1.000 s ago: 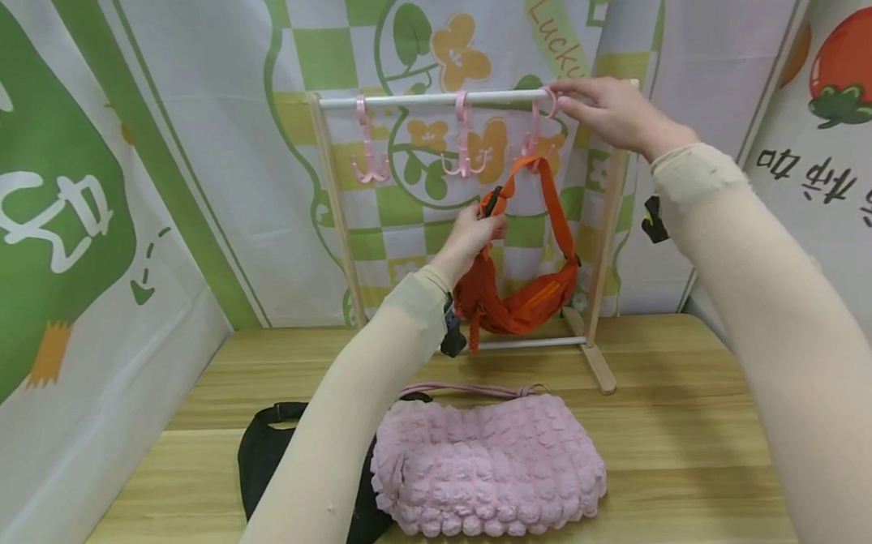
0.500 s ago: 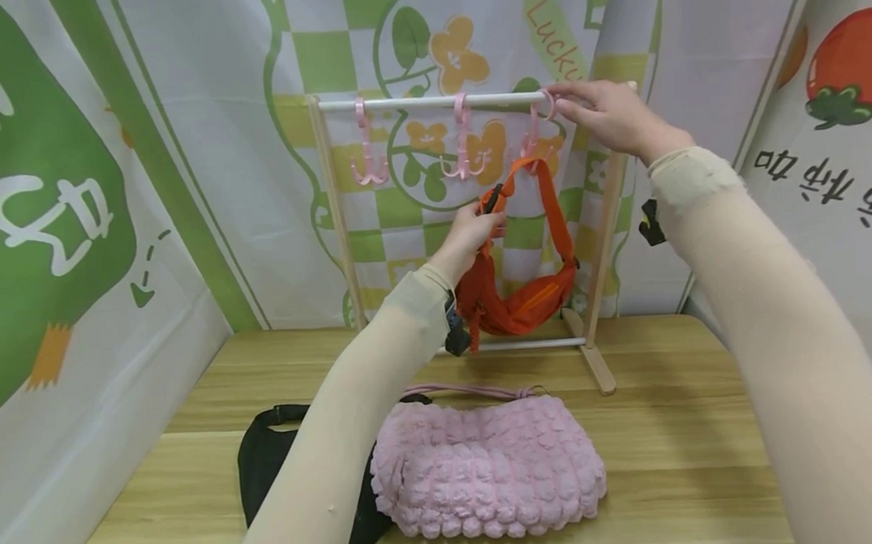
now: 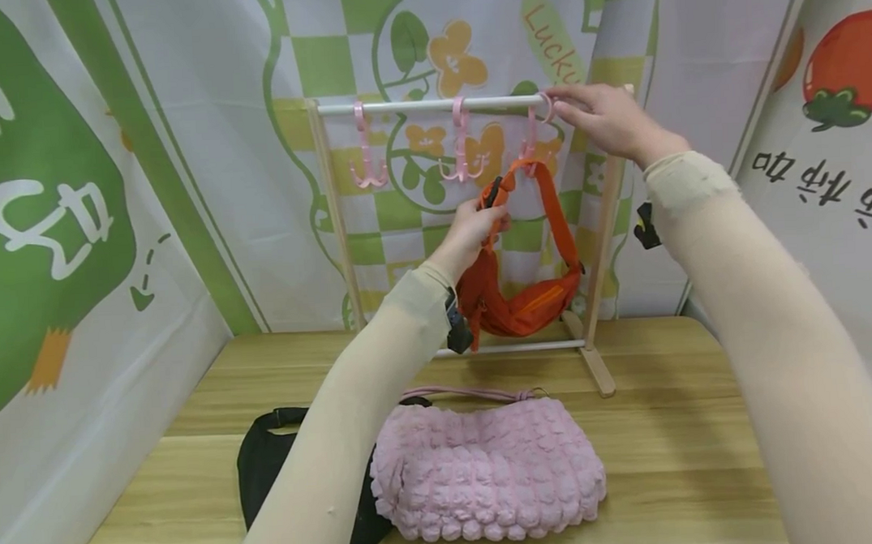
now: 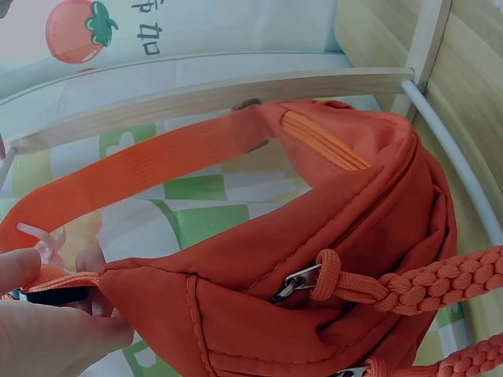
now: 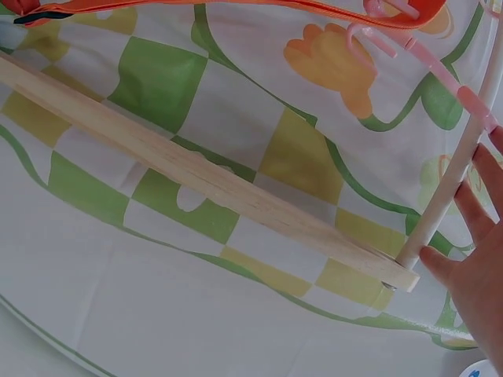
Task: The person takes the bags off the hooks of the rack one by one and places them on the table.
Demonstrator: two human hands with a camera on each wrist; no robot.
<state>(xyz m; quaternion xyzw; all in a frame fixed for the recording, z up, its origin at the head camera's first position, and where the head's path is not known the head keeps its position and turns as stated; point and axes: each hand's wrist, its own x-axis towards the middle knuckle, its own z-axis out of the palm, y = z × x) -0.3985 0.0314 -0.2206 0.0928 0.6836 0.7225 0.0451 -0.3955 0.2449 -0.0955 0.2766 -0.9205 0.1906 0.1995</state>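
Observation:
An orange waist bag [image 3: 536,306] hangs by its strap [image 3: 554,210] from the rightmost pink hook [image 3: 531,134] on the rack's white rail [image 3: 407,107]. My left hand [image 3: 471,231] pinches the bag's left end beside a black buckle [image 3: 492,192]. In the left wrist view, thumb and fingers close on that end, and braided zipper pulls [image 4: 440,287] dangle from the bag. My right hand [image 3: 612,118] is at the rail's right part, its fingertips at the top of the same hook. The right wrist view has its fingers [image 5: 475,208] fairly straight and spread along the rail.
Two more pink hooks, a left one [image 3: 366,149] and a middle one [image 3: 462,145], hang on the rail. A pink puffy bag [image 3: 488,468] lies on the wooden table [image 3: 677,440], partly over a black bag [image 3: 265,462]. The rack's wooden foot [image 3: 597,369] stands behind them.
The view tilts slightly, so the scene sits a little lower. My left hand has lifted the buckle end slightly, and the bag's right side has swung a little to the right. The right hand stays at the hook.

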